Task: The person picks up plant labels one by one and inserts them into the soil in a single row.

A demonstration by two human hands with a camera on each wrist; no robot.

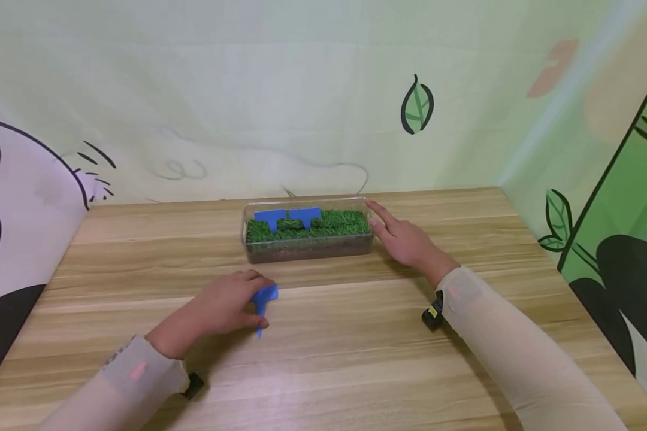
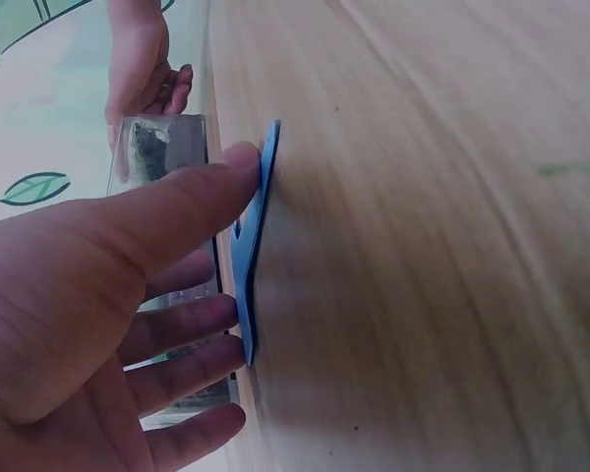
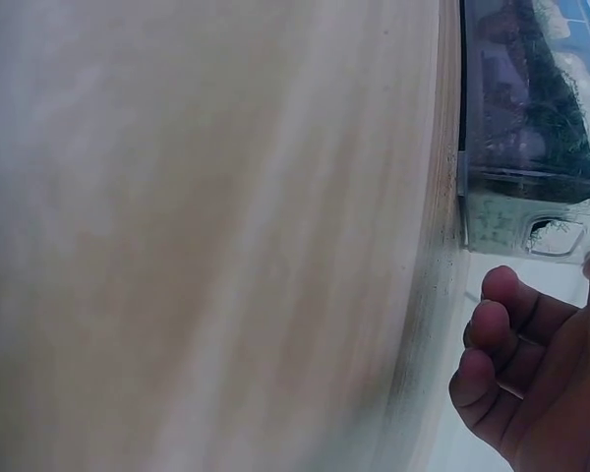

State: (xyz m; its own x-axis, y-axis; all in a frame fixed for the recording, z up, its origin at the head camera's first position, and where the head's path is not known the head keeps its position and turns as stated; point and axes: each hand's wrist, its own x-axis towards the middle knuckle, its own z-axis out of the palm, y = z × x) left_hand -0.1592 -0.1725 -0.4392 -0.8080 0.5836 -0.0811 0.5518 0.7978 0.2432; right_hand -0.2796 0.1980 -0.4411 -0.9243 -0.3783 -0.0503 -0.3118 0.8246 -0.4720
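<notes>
A blue T-shaped plant label (image 1: 266, 293) is at my left hand (image 1: 229, 305), on the wooden table in front of the box. The left thumb touches its narrow stem while the fingers are at its wide head, as the left wrist view also shows. Farther back stands a clear plastic box (image 1: 310, 246) with dark soil-like filling and green artificial grass (image 1: 345, 222) on top. Two more blue labels (image 1: 270, 216) stand upright in the grass, left of the middle. My right hand (image 1: 407, 239) rests index finger and thumb against the box's right end; its other fingers bend loosely below.
The wood-grained table (image 1: 356, 347) runs back to a printed cloth wall (image 1: 280, 96) just behind the box. More printed cloth with cartoon shapes hangs along the left and right sides. A small black camera (image 1: 433, 312) sits under the right wrist.
</notes>
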